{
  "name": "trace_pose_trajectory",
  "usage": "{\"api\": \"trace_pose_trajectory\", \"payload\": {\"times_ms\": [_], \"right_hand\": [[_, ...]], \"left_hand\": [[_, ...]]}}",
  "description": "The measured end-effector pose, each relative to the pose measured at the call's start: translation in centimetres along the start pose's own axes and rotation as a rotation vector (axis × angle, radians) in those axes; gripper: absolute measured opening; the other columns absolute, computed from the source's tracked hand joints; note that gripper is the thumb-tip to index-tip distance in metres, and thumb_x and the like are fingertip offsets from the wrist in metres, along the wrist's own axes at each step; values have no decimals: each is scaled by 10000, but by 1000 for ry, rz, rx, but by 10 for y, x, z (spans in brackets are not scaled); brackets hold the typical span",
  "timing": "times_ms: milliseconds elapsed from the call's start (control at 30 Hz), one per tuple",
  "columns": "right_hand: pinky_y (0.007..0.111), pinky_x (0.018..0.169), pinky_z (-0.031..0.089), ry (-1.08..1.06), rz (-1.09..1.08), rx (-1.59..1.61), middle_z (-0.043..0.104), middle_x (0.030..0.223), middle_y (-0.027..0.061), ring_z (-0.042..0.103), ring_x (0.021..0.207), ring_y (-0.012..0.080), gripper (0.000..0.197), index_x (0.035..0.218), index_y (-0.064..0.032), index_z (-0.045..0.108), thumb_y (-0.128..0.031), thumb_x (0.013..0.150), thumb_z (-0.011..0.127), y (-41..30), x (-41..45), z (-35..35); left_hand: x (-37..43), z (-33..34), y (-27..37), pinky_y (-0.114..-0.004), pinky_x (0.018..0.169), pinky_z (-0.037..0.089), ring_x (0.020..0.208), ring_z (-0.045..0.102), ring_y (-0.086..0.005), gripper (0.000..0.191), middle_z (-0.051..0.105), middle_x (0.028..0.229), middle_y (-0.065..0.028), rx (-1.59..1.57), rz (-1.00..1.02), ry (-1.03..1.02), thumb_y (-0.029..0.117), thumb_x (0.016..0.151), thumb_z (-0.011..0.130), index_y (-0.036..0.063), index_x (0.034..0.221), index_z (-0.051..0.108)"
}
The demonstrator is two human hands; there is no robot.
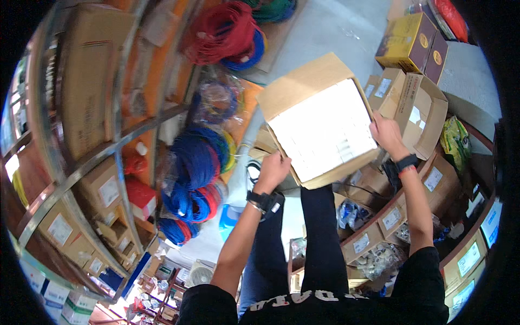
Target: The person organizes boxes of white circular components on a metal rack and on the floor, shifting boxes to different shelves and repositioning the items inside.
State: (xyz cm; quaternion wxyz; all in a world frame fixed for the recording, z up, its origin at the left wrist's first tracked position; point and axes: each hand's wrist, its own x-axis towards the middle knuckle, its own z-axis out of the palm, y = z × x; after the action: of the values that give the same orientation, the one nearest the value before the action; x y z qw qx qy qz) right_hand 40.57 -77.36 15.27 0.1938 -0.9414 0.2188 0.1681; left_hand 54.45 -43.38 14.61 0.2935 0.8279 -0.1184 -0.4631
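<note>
An open cardboard box [306, 85] is held up in front of me, tilted, with its far flap raised. Packed inside are several small white boxes [321, 126], so bright that their details are washed out. On the left side wall, my left hand [273, 170] grips the box's edge with curled fingers. My right hand [386, 132] clasps the opposite edge, thumb up. Dark bands circle both wrists. Beneath the box, my legs and one shoe show; its underside is hidden.
Metal shelving [118, 142] with cartons runs along the left. Coils of blue cable [193, 160] and red cable [219, 30] lie beside it. At right stand an empty open carton [422, 113], a yellow and purple box [406, 42] and shelves of labelled cartons [390, 219]. A blue object [229, 221] sits on the floor.
</note>
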Motion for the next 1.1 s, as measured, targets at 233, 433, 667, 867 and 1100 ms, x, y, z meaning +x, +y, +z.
{"api": "trace_pose_trajectory", "payload": {"times_ms": [233,433,667,867,1100], "right_hand": [[486,567,448,78,-45,139,537,607,247,553,597,420,129,833,7,500,-107,776,518,-81,-62,-94],[479,523,430,157,-104,214,514,570,234,536,556,413,92,779,-2,467,-78,769,516,-148,-93,-163],[475,499,410,262,-153,273,487,545,231,517,531,418,91,708,3,459,-64,737,512,-200,-120,-226],[491,502,403,415,-227,334,493,553,229,511,520,423,105,706,-3,470,-91,744,513,-216,-136,-278],[495,520,406,557,-332,381,517,585,240,516,553,438,164,697,14,486,-133,764,508,-210,-147,-323]], "left_hand": [[-109,-94,51,-410,544,455,598,595,-377,272,582,641,-212,151,136,85,231,797,584,-39,829,572],[-173,-172,81,-373,528,458,588,604,-352,261,572,646,-219,215,178,98,212,792,606,-39,857,578],[-229,-253,139,-343,530,466,569,606,-320,269,570,635,-213,294,218,173,233,794,593,-35,806,609],[-271,-290,191,-401,524,440,582,566,-378,281,541,617,-227,413,341,384,241,778,586,-32,706,586],[-304,-296,244,-452,559,446,628,559,-426,306,535,646,-253,458,446,623,231,790,541,-41,652,569]]}}
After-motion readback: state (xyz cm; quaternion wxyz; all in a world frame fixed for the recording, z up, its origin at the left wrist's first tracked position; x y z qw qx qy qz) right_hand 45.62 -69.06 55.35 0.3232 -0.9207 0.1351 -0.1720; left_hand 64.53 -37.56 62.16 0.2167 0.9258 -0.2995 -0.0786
